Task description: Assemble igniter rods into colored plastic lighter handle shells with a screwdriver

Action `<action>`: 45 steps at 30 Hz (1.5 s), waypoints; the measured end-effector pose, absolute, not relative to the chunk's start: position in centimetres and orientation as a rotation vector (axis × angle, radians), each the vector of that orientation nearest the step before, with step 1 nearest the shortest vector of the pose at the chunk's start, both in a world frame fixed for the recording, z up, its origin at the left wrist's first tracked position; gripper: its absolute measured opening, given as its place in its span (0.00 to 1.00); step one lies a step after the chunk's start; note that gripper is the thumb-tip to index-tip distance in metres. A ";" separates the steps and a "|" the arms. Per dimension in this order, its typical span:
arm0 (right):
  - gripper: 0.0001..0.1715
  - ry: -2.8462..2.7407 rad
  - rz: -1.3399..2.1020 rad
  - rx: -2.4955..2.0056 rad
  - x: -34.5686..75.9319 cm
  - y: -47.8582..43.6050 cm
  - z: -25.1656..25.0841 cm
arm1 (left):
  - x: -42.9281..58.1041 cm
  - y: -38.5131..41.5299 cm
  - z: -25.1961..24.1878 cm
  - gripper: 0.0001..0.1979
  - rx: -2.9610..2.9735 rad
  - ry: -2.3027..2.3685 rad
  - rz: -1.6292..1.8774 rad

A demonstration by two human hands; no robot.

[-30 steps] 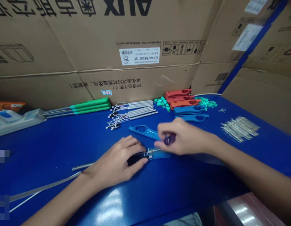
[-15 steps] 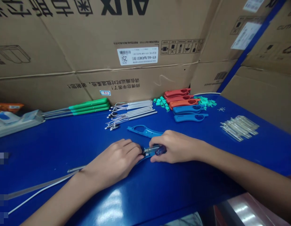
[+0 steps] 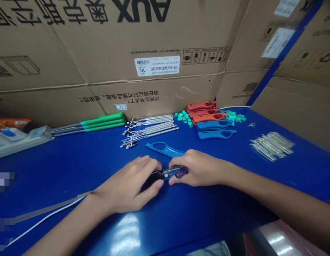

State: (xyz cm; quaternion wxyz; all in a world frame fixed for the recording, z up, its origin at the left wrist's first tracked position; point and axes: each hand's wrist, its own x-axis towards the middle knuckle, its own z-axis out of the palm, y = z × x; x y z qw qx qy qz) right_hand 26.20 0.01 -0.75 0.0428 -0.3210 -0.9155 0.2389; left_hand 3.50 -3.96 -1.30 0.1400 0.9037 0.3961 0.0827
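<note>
My left hand (image 3: 130, 185) is closed over a dark and blue lighter body (image 3: 165, 173), which lies on the blue table (image 3: 60, 170). My right hand (image 3: 197, 169) pinches a small screwdriver (image 3: 181, 172) with a dark purple handle, its tip pressed in at the metal end of that body. My two hands nearly meet there and hide most of the body. Just beyond my right fingers lies a loose blue plastic lighter housing (image 3: 163, 148), partly covered by them. A thin metal rod (image 3: 83, 194) lies near my left wrist.
Rows of green-handled lighters (image 3: 102, 121), wired metal tubes (image 3: 148, 129), red housings (image 3: 203, 111) and blue housings (image 3: 215, 129) line the table's back. Teal small parts (image 3: 183, 117) and clear plastic pieces (image 3: 271, 145) lie nearby. Cardboard boxes (image 3: 154, 35) form the back wall.
My right hand has come down from above the lighter body and brought the screwdriver to its metal end. My left hand stays on the body, and the view has shifted slightly.
</note>
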 end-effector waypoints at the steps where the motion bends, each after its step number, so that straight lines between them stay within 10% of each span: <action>1: 0.13 -2.801 0.749 -0.961 26.2 0.0 -0.7 | 3.4 -3.9 -1.3 0.11 2.591 1.136 0.263; 17: 0.08 -3.086 0.108 -0.648 25.9 -0.8 -1.7 | 3.0 -3.4 -1.4 0.11 2.481 1.073 0.318; 45: 0.07 -2.909 0.176 -0.558 26.9 -0.8 -1.1 | 4.0 -3.9 -2.1 0.10 2.642 1.027 0.312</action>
